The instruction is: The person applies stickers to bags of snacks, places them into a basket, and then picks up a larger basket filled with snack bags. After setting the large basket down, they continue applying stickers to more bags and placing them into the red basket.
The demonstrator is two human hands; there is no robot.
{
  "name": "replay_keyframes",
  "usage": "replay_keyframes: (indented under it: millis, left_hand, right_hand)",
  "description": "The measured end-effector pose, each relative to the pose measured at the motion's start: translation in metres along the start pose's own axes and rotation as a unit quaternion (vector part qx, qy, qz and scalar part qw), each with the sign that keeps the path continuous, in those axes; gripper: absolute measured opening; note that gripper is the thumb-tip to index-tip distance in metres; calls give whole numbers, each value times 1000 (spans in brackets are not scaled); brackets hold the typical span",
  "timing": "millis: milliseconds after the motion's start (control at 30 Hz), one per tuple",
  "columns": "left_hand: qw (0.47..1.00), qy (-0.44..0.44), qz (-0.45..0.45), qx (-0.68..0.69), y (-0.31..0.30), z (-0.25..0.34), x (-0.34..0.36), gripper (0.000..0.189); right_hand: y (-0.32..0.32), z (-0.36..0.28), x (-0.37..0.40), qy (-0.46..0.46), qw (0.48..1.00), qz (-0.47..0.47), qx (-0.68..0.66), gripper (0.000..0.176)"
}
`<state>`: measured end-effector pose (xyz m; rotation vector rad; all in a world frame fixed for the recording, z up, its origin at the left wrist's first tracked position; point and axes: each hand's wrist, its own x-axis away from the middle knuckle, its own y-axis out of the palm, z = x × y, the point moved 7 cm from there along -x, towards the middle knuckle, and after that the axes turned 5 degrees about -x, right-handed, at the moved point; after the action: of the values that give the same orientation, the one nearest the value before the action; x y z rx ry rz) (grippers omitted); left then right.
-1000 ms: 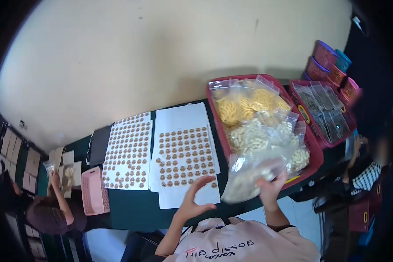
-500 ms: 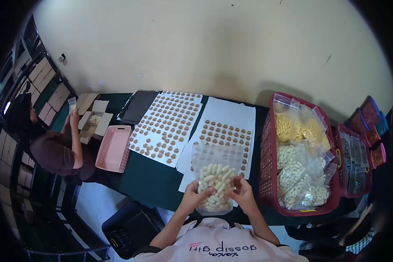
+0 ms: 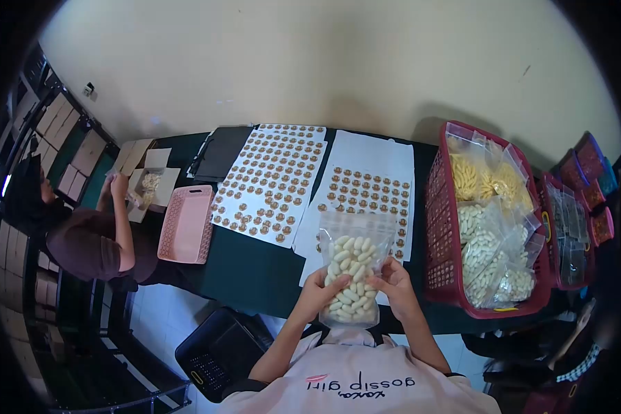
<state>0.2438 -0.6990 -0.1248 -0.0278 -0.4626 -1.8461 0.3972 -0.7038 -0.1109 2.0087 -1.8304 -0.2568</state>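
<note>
One clear bag of pale pieces (image 3: 353,303) was upright between my left fingers (image 3: 337,282) and right fingers (image 3: 379,283), both closed on its sides; printed sheets (image 3: 272,176) lay beyond them on the desk (image 3: 241,272).

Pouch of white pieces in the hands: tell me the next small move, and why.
Perhaps free the right hand to take a round label from the sheet beyond: the left hand also holds the pouch, whose camera-facing side shows no label.
</note>
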Motion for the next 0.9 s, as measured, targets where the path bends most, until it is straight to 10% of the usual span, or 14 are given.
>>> replay_keyframes:
  millis: [233, 367, 500, 900]
  left_hand:
    - [976, 97, -64, -185, -2, 21, 3, 31]
    - [987, 131, -79, -47, 1, 26, 7, 53]
    - [959, 53, -207, -184, 0, 9, 14, 69]
    - [992, 31, -80, -88, -53, 0, 17, 37]
  right_hand:
    - [2, 4, 6, -8, 1000, 13, -10, 41]
    - [1, 9, 11, -43, 997, 61, -11, 39]
    - [-8, 8, 13, -101, 987, 118, -45, 23]
    - [37, 65, 18, 21, 999, 15, -42, 43]
